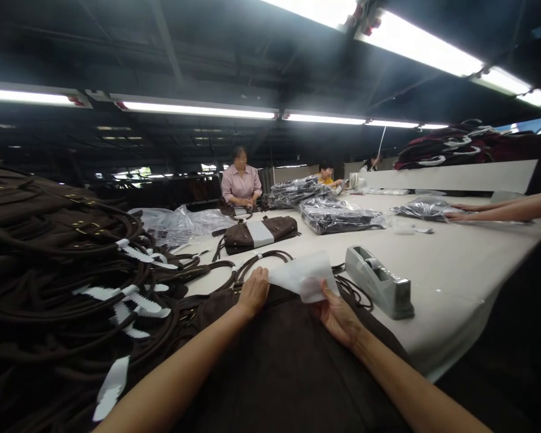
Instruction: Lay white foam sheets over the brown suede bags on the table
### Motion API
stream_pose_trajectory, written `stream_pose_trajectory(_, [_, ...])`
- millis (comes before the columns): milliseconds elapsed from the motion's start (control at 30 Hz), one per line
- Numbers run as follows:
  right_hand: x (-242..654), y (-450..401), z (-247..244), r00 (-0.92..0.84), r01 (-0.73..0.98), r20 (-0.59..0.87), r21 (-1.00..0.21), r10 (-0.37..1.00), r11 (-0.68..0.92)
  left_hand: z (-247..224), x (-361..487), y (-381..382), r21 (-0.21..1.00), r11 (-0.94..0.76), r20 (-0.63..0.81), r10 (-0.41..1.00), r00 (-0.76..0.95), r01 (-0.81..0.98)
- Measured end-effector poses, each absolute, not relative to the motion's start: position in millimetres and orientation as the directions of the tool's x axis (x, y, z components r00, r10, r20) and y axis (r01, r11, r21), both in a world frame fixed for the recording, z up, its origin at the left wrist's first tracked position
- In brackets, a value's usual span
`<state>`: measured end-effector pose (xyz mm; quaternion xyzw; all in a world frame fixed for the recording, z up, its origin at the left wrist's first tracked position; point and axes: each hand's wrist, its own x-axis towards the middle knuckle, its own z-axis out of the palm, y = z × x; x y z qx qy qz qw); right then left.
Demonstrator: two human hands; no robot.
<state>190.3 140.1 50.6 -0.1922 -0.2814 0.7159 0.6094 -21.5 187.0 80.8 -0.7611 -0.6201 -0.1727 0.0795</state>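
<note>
from here i see a heap of dark brown handbags (58,264) with white paper strips on their handles, at the far left. the left grip (253,293) is clenched on one edge of a white tissue sheet (304,276), above a dark brown bag (270,367) lying under both hands. the right grip (338,317) pinches the other edge. a grey tape dispenser (379,282) sits just beside it on the tabletop (446,288). further right, a co-worker's hands (491,211) touch a plastic-wrapped bag (424,209).
</note>
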Motion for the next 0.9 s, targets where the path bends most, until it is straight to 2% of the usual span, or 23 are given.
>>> stream_pose_trajectory(133, [177.2,166.3,106.0,-0.186,-0.589,0.231,-0.804,0.955,0.08,57.7,-25.2,189.0,0.209,-0.139,0.453,0.891,0.03,0.968])
stream_pose_trajectory(267, [153.0,186.0,149.4,-0.241,-0.43,0.362,-0.872,0.9,0.236,43.4,-27.8,198.7,0.288,-0.227,0.521,0.852,0.046,0.93])
stream_pose_trajectory(367, [134.9,188.7,152.1,-0.2,-0.446,0.399,-0.85,0.895,0.279,40.1,-30.5,212.1,0.338,-0.292,0.522,0.849,0.08,0.895])
stream_pose_trajectory(500, [126.5,182.6,129.7,-0.17,-0.513,0.416,-0.811,0.893,0.281,37.8,-37.7,225.0,0.444,-0.311,0.509,0.859,0.049,0.841])
stream_pose_trajectory(700, [147.2,189.0,94.3,-0.033,-0.635,0.304,-0.742,0.952,0.215,37.4,-48.4,225.0,0.689,-0.27,0.46,0.88,-0.118,0.673])
stream_pose_trajectory(800, [161.3,197.0,85.2,0.016,-0.693,0.265,-0.692,0.964,0.202,38.5,-52.6,224.2,0.828,-0.231,0.387,0.895,-0.223,0.511])
stream_pose_trajectory(900, [167.8,198.3,83.3,0.029,-0.715,0.291,-0.663,0.956,0.223,40.0,-58.6,226.5,0.925,-0.174,0.304,0.874,-0.379,0.338])
